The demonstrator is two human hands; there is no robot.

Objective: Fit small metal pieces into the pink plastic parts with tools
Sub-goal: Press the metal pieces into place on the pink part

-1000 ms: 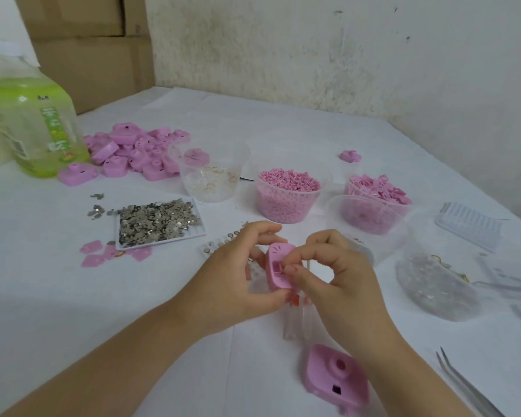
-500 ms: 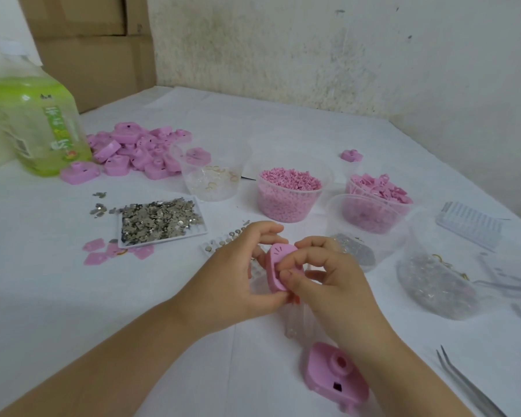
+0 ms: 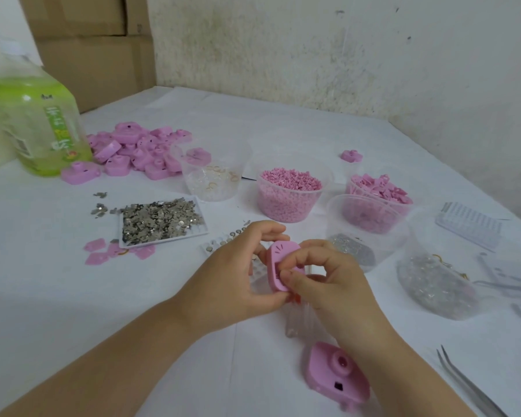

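- My left hand (image 3: 229,281) grips the pink plastic part (image 3: 278,257) by its edges. The thumb is under the lower end and the fingers curl over the top, so the part stands on edge above the table (image 3: 57,296).
- My right hand (image 3: 340,293) meets it from the other side, thumb and bent forefinger pinched tight against the part's face and covering its lower half. I cannot tell whether a metal piece sits under them.
- Under both hands a few clear tubes (image 3: 298,322) lie on the white cover.
- Nearer me, just beside my right wrist, a second pink part (image 3: 334,376) lies with its round boss up.
- The tweezers (image 3: 469,386) rest at the lower right, apart from both hands.
- To my left sits a white tray (image 3: 197,233) heaped with small metal pieces (image 3: 160,221), with a few strays beside it.
- Beyond the hands stand a tub of pink pellets (image 3: 289,197), a tub of pink bits (image 3: 379,191) and a clear tub (image 3: 211,182).
- Far left, a pile of pink parts (image 3: 139,152) lies beside a green bottle (image 3: 33,124).
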